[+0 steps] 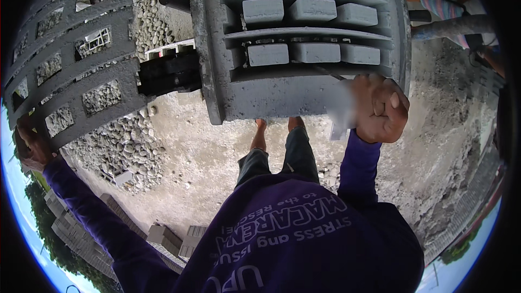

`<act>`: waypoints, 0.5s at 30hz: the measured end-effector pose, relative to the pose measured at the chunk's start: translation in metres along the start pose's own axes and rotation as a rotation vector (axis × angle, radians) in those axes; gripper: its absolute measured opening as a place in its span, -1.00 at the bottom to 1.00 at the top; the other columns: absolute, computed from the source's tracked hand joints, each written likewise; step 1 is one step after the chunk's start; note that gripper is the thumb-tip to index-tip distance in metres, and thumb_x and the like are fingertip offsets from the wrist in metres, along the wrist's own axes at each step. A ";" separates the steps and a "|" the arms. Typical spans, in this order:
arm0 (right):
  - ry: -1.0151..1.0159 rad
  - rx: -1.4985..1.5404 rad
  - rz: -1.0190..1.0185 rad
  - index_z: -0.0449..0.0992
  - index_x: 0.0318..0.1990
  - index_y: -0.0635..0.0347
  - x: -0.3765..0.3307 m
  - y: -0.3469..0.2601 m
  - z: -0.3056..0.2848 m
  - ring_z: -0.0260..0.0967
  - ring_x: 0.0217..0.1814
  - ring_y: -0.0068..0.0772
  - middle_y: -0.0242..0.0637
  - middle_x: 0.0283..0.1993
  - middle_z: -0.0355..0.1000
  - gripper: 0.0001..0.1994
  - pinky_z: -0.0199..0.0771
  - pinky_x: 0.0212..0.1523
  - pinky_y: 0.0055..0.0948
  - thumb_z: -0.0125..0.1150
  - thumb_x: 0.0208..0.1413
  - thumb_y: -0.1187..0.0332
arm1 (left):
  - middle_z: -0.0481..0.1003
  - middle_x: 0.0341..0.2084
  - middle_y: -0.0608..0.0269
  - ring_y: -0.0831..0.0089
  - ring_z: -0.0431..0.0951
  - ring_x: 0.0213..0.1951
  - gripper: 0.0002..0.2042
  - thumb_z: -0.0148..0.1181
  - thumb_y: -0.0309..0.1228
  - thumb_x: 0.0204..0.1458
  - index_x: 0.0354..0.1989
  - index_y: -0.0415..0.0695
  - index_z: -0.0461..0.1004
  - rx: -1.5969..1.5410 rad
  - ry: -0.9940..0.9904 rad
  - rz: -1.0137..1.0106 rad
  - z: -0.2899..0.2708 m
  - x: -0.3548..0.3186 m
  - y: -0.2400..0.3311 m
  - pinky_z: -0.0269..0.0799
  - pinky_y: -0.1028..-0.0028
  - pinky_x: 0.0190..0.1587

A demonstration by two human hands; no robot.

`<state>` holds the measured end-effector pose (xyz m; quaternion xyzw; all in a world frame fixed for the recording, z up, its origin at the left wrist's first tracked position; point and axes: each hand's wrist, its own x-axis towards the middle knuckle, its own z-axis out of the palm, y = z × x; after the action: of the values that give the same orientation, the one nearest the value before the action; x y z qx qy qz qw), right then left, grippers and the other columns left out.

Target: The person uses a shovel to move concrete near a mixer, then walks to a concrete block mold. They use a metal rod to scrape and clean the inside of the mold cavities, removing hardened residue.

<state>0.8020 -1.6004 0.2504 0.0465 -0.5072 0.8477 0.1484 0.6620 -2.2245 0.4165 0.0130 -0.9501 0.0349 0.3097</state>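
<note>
My right hand (381, 107) is closed in a fist beside the lower right corner of a grey, cement-coated block mould (287, 95). From the fist a thin dark rod (329, 72) runs left to the mould's front row of rectangular grey blocks (317, 52). A blurred pale patch lies beside the fist, so the rest of what it holds is unclear. At the far left, my left hand (33, 146) grips the outer edge of a grey grid panel (76, 84) with rectangular openings; part of its fingers is hidden by the panel.
Pebbles (122, 149) lie heaped under and beside the panel. A dark bar (172, 70) links panel and mould. Stacked grey blocks (163, 239) stand at the lower left. Beyond the mould on the right, another person's arm (453, 27) shows. My feet are just below the mould.
</note>
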 end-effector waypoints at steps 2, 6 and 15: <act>0.035 -0.032 0.008 0.08 -0.71 0.13 -0.007 0.003 0.002 -0.16 -0.68 -0.54 -0.41 -0.71 0.00 -0.58 -0.14 -0.56 -0.45 -0.01 0.20 0.31 | 0.61 -0.30 0.27 0.42 0.57 -0.24 -0.62 -0.09 -0.11 0.26 -0.16 -0.10 0.61 -0.024 0.021 -0.057 0.005 0.000 0.005 0.42 0.40 -0.14; 0.119 -0.108 0.002 0.05 -0.70 0.13 0.003 0.036 -0.013 -0.15 -0.71 -0.56 -0.41 -0.73 -0.01 -0.57 -0.14 -0.61 -0.43 0.00 0.19 0.30 | 0.61 -0.28 0.25 0.44 0.57 -0.22 -0.61 -0.02 -0.09 0.23 -0.15 -0.13 0.61 -0.087 0.069 -0.147 0.008 0.004 0.026 0.43 0.42 -0.12; 0.046 -0.040 0.076 0.01 -0.74 0.08 0.010 0.027 -0.006 -0.16 -0.74 -0.58 -0.42 -0.76 -0.03 -0.52 -0.15 -0.66 -0.47 -0.13 0.27 0.28 | 0.62 -0.28 0.24 0.42 0.57 -0.24 -0.66 0.01 -0.13 0.23 -0.14 -0.11 0.61 -0.020 0.045 -0.141 0.008 0.004 0.016 0.44 0.42 -0.14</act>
<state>0.7852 -1.6053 0.2274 0.0046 -0.5220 0.8432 0.1285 0.6533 -2.2089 0.4121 0.0762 -0.9400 0.0038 0.3326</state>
